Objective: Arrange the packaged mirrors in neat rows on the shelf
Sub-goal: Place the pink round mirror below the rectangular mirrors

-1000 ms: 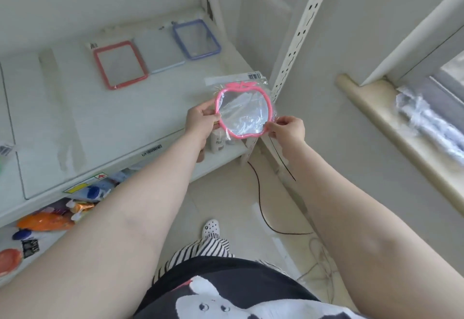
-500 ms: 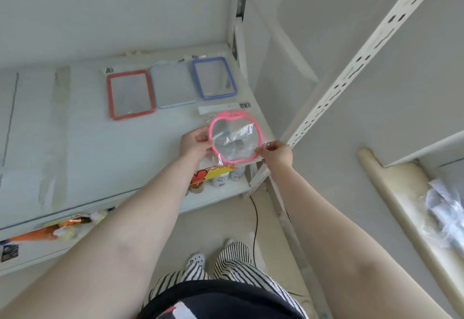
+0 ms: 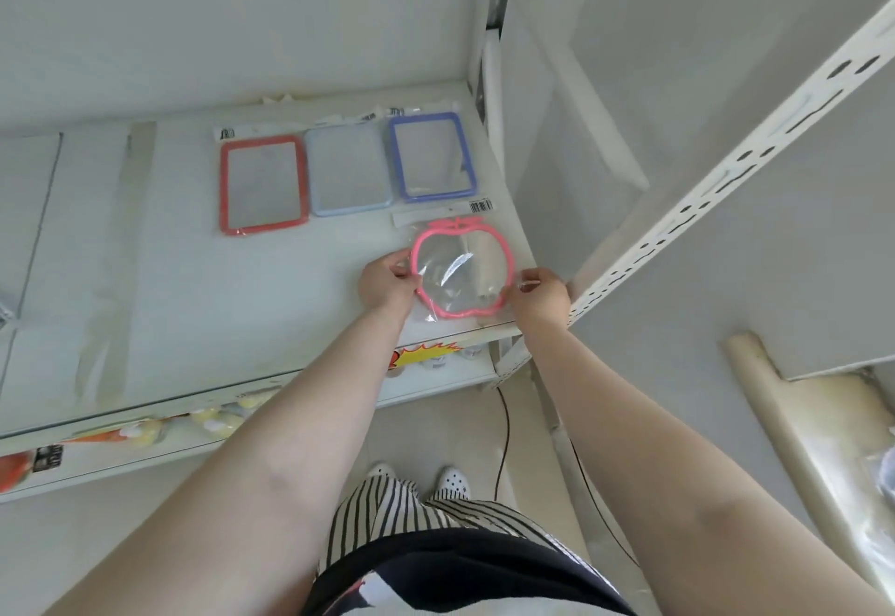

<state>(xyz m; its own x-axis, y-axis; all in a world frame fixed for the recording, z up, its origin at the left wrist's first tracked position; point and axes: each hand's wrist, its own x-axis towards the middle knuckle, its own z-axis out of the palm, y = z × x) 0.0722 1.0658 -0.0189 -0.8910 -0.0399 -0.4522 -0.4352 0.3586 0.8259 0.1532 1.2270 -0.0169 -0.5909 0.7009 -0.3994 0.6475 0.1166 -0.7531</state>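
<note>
Barcode label (image 3: 480, 206) print too small to read. Lower-shelf goods (image 3: 426, 354) mostly hidden under shelf (image 3: 193, 300) edge & left forearm. Pink apple mirror (image 3: 461, 269) rim partly covered by both hands' fingers. Window sill (image 3: 799, 421) cut off at right edge.

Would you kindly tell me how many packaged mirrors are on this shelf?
4: red-framed mirror, pale blue mirror and blue-framed mirror in the back row; pink apple-shaped mirror in front, held by both hands.
</note>
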